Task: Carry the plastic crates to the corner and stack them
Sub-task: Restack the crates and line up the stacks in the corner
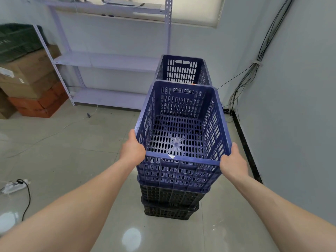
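Note:
A blue slotted plastic crate [179, 171] sits on top of a stack of black crates [169, 202] on the floor in front of me. My left hand [133, 149] grips its near left corner at the rim. My right hand [233, 160] grips its near right corner. The crate is empty. Behind it, closer to the corner of the room, another blue crate [181, 70] tops a second stack, whose lower part is hidden.
A white metal shelf rack [109, 60] stands against the back wall. Cardboard boxes [29, 75] on orange crates [40, 104] sit at the left. Cables [254, 70] hang down the right wall. A power strip [15, 186] with its cord lies on the tiled floor at left.

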The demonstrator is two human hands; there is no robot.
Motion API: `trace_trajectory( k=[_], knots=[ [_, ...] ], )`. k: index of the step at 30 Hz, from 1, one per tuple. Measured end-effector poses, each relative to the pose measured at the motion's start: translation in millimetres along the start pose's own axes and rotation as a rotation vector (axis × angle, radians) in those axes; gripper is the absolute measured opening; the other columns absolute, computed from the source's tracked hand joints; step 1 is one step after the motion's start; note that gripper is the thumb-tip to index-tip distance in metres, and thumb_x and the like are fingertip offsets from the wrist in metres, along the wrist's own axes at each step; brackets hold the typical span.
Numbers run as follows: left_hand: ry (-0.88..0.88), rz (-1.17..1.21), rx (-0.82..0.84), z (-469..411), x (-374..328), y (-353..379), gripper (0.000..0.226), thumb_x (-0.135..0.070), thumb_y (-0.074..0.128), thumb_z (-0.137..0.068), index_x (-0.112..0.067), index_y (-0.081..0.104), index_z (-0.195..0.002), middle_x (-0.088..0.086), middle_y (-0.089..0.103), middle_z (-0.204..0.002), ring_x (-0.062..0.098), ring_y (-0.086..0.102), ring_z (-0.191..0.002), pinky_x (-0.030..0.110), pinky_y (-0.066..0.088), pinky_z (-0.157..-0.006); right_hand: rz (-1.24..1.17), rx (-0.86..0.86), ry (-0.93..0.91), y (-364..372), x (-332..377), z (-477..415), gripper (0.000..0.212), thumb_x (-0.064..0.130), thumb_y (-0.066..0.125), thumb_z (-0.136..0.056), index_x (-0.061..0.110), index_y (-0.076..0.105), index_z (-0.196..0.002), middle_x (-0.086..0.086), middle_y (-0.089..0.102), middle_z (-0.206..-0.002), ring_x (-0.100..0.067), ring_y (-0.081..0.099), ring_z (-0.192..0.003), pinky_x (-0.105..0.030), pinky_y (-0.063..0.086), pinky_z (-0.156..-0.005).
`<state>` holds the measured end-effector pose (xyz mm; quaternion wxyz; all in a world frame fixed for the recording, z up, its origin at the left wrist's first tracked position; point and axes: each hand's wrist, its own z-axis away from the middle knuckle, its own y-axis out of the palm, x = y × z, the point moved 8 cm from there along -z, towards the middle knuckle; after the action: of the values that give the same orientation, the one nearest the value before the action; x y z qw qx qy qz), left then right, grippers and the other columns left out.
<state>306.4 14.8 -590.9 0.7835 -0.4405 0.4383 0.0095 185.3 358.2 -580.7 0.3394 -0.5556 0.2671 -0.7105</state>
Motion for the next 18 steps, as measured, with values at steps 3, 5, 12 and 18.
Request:
trace_trajectory(
  k=[3, 5, 12, 18],
  knots=[
    [-0.004, 0.015, -0.008, -0.5, 0.5, 1.3, 0.061, 0.002, 0.031, -0.094, -0.028, 0.026, -0.147, 0.01, 0.062, -0.095, 0.026, 0.057, -0.068, 0.038, 0.048, -0.054, 0.059, 0.014, -0.004, 0.5, 1.1, -0.8, 0.062, 0.017, 0.033, -0.104, 0.028, 0.01, -0.161, -0.01, 0.064, -0.127, -0.028, 0.065, -0.082, -0.037, 0.053, -0.063],
    [-0.006, 0.027, -0.017, 0.9, 0.5, 1.5, 0.062, 0.003, 0.031, -0.094, -0.028, 0.025, -0.148, 0.009, 0.061, -0.094, 0.025, 0.057, -0.067, 0.038, 0.047, -0.054, 0.078, 0.016, -0.011, -0.7, 3.4, -1.2, 0.063, 0.016, 0.032, -0.105, 0.027, 0.007, -0.162, -0.01, 0.063, -0.125, -0.023, 0.062, -0.076, -0.033, 0.048, -0.057],
    [-0.016, 0.005, -0.03, 5.3, -3.7, 0.0, 0.065, 0.0, 0.033, -0.098, -0.028, 0.018, -0.154, 0.006, 0.058, -0.088, 0.023, 0.053, -0.064, 0.032, 0.04, -0.046, 0.12, 0.061, -0.007, 0.8, 6.8, -8.8, 0.063, 0.012, 0.034, -0.1, 0.028, 0.014, -0.157, -0.001, 0.066, -0.097, -0.027, 0.067, -0.07, -0.042, 0.058, -0.064],
    [-0.044, -0.018, 0.005, 4.1, -3.9, -1.6, 0.068, -0.001, 0.034, -0.098, -0.028, 0.012, -0.156, 0.011, 0.059, -0.092, 0.023, 0.053, -0.064, 0.033, 0.041, -0.048, 0.168, 0.101, 0.003, 1.1, 6.4, -7.0, 0.068, 0.019, 0.03, -0.103, 0.03, -0.002, -0.161, -0.002, 0.064, -0.086, -0.029, 0.069, -0.071, -0.039, 0.056, -0.064]
  ],
)
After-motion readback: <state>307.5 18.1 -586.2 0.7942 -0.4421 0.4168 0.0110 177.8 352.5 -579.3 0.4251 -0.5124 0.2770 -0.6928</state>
